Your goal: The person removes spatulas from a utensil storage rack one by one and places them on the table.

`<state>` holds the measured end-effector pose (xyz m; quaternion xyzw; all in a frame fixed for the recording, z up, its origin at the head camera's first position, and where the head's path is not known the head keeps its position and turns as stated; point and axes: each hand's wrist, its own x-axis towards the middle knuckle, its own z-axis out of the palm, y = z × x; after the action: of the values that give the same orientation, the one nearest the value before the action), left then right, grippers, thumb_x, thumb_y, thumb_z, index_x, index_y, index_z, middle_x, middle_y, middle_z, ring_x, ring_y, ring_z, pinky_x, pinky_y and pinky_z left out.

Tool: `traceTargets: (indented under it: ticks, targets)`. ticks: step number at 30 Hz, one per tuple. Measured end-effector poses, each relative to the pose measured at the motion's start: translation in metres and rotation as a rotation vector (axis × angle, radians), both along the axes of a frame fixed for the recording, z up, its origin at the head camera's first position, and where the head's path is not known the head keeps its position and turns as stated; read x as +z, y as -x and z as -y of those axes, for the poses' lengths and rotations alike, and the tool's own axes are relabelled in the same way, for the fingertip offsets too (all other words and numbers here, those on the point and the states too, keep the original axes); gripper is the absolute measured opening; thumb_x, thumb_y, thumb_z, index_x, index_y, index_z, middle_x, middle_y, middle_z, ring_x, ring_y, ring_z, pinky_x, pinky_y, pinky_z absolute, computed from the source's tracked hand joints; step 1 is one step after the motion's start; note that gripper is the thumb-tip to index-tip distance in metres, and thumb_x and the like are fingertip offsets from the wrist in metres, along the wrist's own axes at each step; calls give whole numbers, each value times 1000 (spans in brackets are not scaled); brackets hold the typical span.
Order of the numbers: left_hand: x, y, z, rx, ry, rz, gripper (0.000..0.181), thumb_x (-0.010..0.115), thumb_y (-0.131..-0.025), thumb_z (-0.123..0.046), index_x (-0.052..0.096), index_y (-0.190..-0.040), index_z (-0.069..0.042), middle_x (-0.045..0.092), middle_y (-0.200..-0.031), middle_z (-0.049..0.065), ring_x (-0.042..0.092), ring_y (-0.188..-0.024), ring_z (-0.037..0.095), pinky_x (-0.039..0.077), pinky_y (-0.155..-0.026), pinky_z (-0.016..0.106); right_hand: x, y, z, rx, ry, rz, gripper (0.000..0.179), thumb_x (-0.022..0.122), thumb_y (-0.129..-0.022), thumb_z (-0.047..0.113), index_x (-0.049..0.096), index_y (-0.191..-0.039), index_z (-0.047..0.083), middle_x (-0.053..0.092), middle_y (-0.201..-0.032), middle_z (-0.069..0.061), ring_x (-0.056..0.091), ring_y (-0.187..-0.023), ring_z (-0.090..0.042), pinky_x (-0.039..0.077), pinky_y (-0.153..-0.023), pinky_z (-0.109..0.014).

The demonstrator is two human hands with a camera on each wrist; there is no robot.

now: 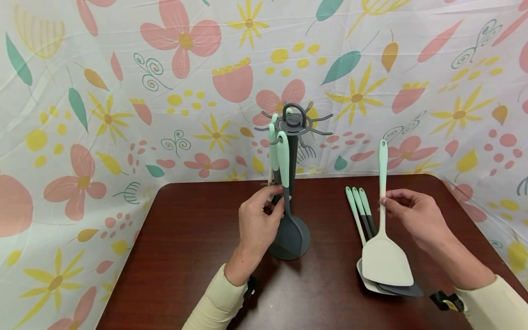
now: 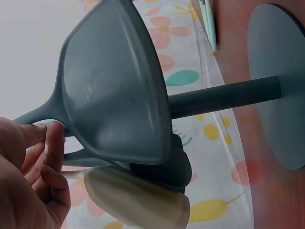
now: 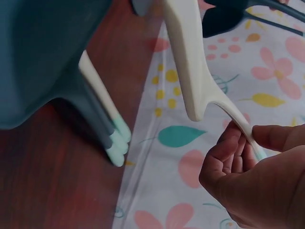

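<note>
Cream, mint-handled spatula (image 1: pixel 387 261), pinched by right hand (image 1: pixel 416 216), runs twelve-to-six o'clock; left hand (image 1: pixel 257 219) at nine pinches dark-grey spatula (image 2: pixel 112 86).

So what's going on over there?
A person is working with both hands at once. The left hand pinches the stem of a dark turner at the upright stand, where other utensils hang too. The right hand holds a cream turner above three more utensils, which lie together on the table.
</note>
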<state>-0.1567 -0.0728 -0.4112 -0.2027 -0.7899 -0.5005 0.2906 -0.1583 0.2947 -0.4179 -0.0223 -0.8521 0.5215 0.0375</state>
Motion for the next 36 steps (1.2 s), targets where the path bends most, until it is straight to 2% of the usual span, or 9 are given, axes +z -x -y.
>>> traceTargets:
  ticks: [5, 18, 26, 36]
  targets:
    - [0, -1, 0, -2, -3, 3, 19, 76, -101, -14, 78, -119, -17, 78, -110, -2, 66, -64, 6, 55, -58, 20, -7, 4, -7, 30, 23, 31, 42, 64, -109, 20, 60, -131, -15, 74, -91, 18, 68, -80, -6, 60, -71, -23]
    - [0, -1, 0, -6, -8, 14, 20, 76, -100, -14, 78, -120, -17, 78, -109, -3, 66, -63, 5, 55, -57, 20, -27, 12, -20, 73, -10, 168, 50, 62, -110, 28, 59, -136, -14, 74, -95, 8, 69, -83, -10, 62, -76, -32]
    - [0, -1, 0, -3, -5, 14, 19, 76, -101, -15, 78, -119, -17, 78, -109, -3, 66, -63, 5, 55, -57, 20, -37, 15, -25, 101, -16, 235, 50, 58, -111, 26, 56, -138, -17, 73, -98, -1, 66, -82, -15, 59, -73, -32]
    - [0, 0, 1, 4, -1, 7, 20, 76, -100, -15, 78, -120, -18, 78, -108, -3, 65, -63, 4, 54, -57, 20, -46, 18, -26, 98, -35, 275, 50, 58, -111, 25, 57, -135, -19, 73, -100, -6, 67, -85, -10, 61, -73, -30]
